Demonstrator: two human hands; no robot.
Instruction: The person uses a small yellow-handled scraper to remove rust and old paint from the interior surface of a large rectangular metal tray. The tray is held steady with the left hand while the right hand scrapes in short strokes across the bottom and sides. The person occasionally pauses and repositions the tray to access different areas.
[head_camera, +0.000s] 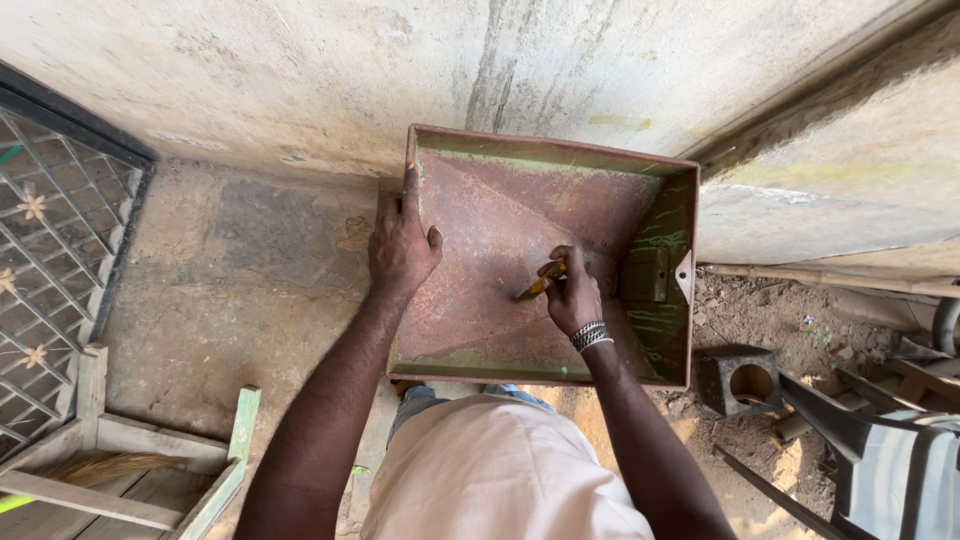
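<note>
1. Okay, head view: rusty metal tray (500, 250) with green-streaked walls stands tilted against the concrete wall (300, 70), open face toward the person, likely so the inside is reachable.
2. Left hand (402, 245) clamps the tray's left rim, fingers over the edge, thumb inside; looks like steadying.
3. Right hand (573, 292) is closed around a yellow-handled tool (541, 283), tip touching the tray floor near centre.
4. Wooden crate (130, 470) lower left, concrete block (738, 378) right.

Soft even daylight, sun patches lower right, sharp focus, slight wide-angle edge bending.
</note>
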